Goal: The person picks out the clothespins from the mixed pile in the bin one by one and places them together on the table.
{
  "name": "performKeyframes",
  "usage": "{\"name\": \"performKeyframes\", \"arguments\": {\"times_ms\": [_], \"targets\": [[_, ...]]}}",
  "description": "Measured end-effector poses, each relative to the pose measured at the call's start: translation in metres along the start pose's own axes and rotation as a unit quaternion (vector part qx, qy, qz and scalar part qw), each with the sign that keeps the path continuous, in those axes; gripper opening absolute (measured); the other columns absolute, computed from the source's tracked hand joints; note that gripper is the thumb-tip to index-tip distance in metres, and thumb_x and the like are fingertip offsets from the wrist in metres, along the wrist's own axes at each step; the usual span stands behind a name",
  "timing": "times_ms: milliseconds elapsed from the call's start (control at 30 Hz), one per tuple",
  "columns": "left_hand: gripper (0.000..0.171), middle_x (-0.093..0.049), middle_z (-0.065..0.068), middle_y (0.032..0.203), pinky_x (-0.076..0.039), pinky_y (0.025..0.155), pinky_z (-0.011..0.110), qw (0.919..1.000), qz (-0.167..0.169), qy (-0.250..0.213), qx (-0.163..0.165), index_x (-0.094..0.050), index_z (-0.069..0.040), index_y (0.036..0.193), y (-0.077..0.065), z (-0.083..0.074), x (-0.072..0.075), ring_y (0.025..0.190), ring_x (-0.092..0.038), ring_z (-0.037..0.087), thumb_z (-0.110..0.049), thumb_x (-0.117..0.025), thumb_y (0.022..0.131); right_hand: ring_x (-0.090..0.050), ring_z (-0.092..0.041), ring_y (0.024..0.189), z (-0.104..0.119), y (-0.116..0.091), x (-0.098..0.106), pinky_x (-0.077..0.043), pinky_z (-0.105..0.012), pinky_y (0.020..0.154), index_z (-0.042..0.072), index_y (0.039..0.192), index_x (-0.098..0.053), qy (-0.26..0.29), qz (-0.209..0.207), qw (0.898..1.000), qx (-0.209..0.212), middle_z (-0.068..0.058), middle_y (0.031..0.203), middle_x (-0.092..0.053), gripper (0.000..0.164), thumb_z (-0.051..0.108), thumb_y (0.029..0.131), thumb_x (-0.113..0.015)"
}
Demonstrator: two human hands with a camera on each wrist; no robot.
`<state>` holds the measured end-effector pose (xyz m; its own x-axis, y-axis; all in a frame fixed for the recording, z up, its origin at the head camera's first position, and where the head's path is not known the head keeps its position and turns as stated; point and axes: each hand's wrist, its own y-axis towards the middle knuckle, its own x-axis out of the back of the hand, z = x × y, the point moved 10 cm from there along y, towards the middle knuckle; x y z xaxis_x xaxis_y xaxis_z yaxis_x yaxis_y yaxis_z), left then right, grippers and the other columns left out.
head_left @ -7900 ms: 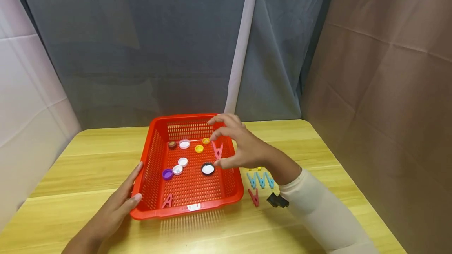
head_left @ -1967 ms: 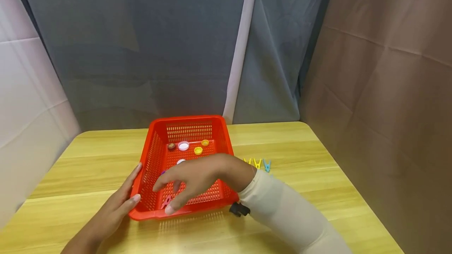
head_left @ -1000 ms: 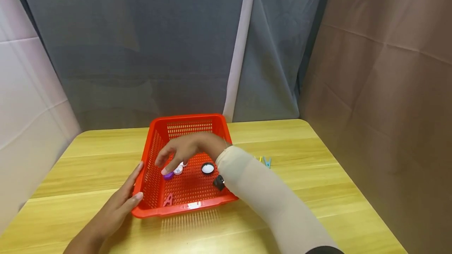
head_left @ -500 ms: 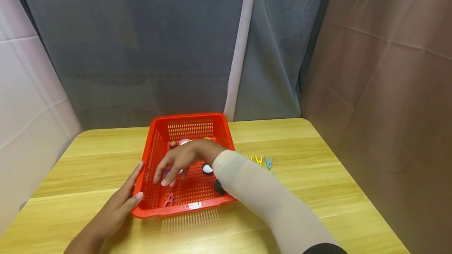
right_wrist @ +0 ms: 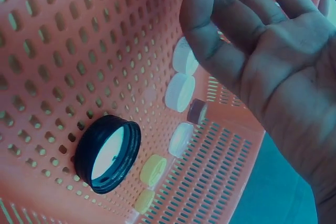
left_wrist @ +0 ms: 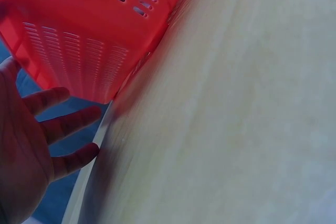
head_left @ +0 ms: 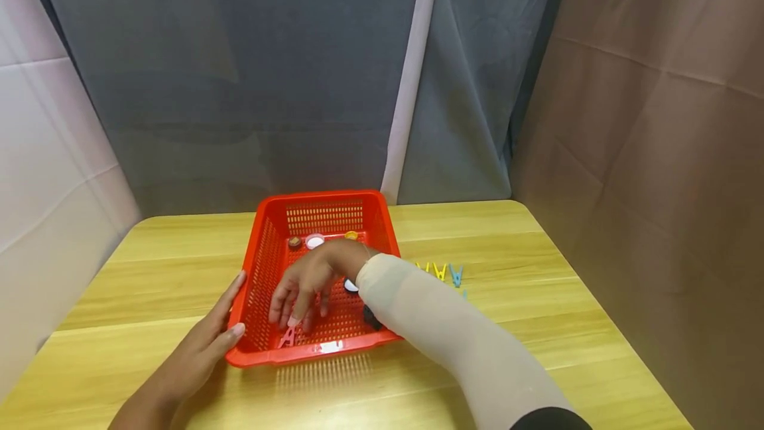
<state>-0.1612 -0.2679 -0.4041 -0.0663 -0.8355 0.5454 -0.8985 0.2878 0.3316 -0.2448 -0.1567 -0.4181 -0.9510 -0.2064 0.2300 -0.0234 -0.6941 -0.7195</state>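
My right hand [head_left: 307,284] reaches down into a red plastic basket [head_left: 325,350], its fingers hanging loosely. The thumb tip is right at a pink clothespin [head_left: 288,337] lying near the basket's front left corner. In the right wrist view, the right hand [right_wrist: 268,40] shows its palm and thumb, while the clothespin is out of sight. My left hand [head_left: 199,344] rests against the basket's left side, thumb at the rim. The left wrist view shows this left hand [left_wrist: 42,135] with fingers straight and spread beside the basket wall [left_wrist: 79,61].
Bottle caps lie in the basket: a black-rimmed one [right_wrist: 107,153], two white ones, yellow ones [right_wrist: 153,170], a pink-rimmed one [head_left: 314,241] and a brown one [head_left: 294,243]. Right of the basket, yellow clothespins [head_left: 440,272] and a blue clothespin [head_left: 456,275] lie on the wooden table [head_left: 489,337].
Earlier, my right hand held a pink clothespin over the basket's right side. It has since lowered into the basket's front left, down to the other pink clothespin. My left hand stays put.
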Motion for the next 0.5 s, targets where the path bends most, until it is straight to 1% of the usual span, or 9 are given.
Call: {"name": "performKeyframes", "arguments": {"times_ms": [100,167,200,233,267,367,400,433,500], "targets": [[0.081,-0.034,0.009,0.178,-0.044,0.103,0.006,1.0,-0.002,0.008,-0.003,-0.012,-0.024,0.178,0.0,0.0009,0.0008,0.14,-0.049,-0.012,-0.004,-0.05,0.11,-0.073,-0.014,0.115,-0.001,0.0023,-0.0015,-0.057,-0.035,0.085,0.016,0.152,-0.062,-0.009,0.006,1.0,0.004,0.007,0.138,-0.071,0.052,0.009,0.102,-0.074],[0.081,-0.035,-0.007,0.176,-0.044,0.102,0.006,0.9999,-0.004,0.012,-0.003,-0.012,-0.023,0.178,-0.0005,0.0017,0.0008,0.139,-0.05,-0.011,-0.004,-0.051,0.11,-0.069,-0.009,0.113,-0.0016,0.0042,-0.0031,-0.057,-0.035,0.086,0.015,0.152,-0.062,-0.006,0.011,1.0,0.007,0.007,0.137,-0.072,0.054,0.005,0.1,-0.075],[0.081,-0.035,-0.011,0.175,-0.044,0.102,0.006,0.9999,-0.005,0.015,-0.004,-0.013,-0.023,0.178,-0.0006,0.0019,0.0011,0.139,-0.051,-0.011,-0.004,-0.051,0.109,-0.068,-0.008,0.112,-0.0017,0.0049,-0.0038,-0.056,-0.035,0.086,0.014,0.152,-0.061,-0.006,0.014,1.0,0.009,0.007,0.137,-0.072,0.055,0.004,0.1,-0.076],[0.08,-0.036,-0.012,0.174,-0.045,0.102,0.007,0.9998,-0.006,0.016,-0.003,-0.013,-0.023,0.178,-0.0004,0.0022,0.0011,0.138,-0.052,-0.01,-0.004,-0.051,0.109,-0.067,-0.006,0.111,-0.0019,0.0056,-0.0042,-0.056,-0.035,0.086,0.014,0.152,-0.061,-0.004,0.015,1.0,0.01,0.007,0.136,-0.072,0.056,0.002,0.099,-0.076],[0.08,-0.036,-0.01,0.174,-0.045,0.101,0.007,0.9998,-0.006,0.018,-0.003,-0.013,-0.023,0.178,-0.0002,0.0022,0.0011,0.138,-0.052,-0.01,-0.004,-0.051,0.109,-0.066,-0.007,0.111,-0.0015,0.0059,-0.005,-0.055,-0.035,0.086,0.013,0.152,-0.061,-0.003,0.018,1.0,0.013,0.005,0.136,-0.071,0.057,0.001,0.099,-0.075],[0.08,-0.038,0.005,0.174,-0.047,0.1,0.008,0.9998,-0.007,0.017,-0.005,-0.013,-0.023,0.178,0.0004,0.0019,0.0013,0.138,-0.053,-0.009,-0.003,-0.05,0.109,-0.065,-0.007,0.113,-0.0011,0.0068,-0.0063,-0.055,-0.034,0.087,0.01,0.153,-0.06,-0.005,0.023,1.0,0.017,0.004,0.135,-0.07,0.059,-0.003,0.098,-0.075],[0.08,-0.037,0.006,0.174,-0.047,0.1,0.009,0.9999,-0.007,0.015,-0.006,-0.012,-0.022,0.178,0.0004,0.0019,0.0012,0.138,-0.053,-0.009,-0.003,-0.05,0.109,-0.065,-0.008,0.114,-0.0006,0.0071,-0.0068,-0.055,-0.032,0.088,0.009,0.154,-0.059,-0.008,0.026,0.999,0.021,0.002,0.136,-0.07,0.06,-0.003,0.097,-0.074],[0.08,-0.036,0.004,0.175,-0.047,0.1,0.009,0.9999,-0.005,0.012,-0.005,-0.012,-0.023,0.178,0.0004,0.002,0.0009,0.138,-0.052,-0.009,-0.003,-0.05,0.11,-0.064,-0.008,0.116,0.0,0.0073,-0.0071,-0.056,-0.03,0.09,0.008,0.154,-0.059,-0.011,0.027,0.999,0.025,0.001,0.137,-0.069,0.061,-0.004,0.097,-0.074],[0.08,-0.034,-0.006,0.176,-0.048,0.101,0.009,0.9999,-0.004,0.007,-0.008,-0.012,-0.022,0.178,0.0003,0.0018,0.0005,0.139,-0.052,-0.009,-0.003,-0.05,0.11,-0.064,-0.009,0.121,0.001,0.0079,-0.0078,-0.055,-0.025,0.096,0.006,0.154,-0.058,-0.017,0.03,0.999,0.031,-0.002,0.139,-0.069,0.062,-0.006,0.096,-0.074]]}}
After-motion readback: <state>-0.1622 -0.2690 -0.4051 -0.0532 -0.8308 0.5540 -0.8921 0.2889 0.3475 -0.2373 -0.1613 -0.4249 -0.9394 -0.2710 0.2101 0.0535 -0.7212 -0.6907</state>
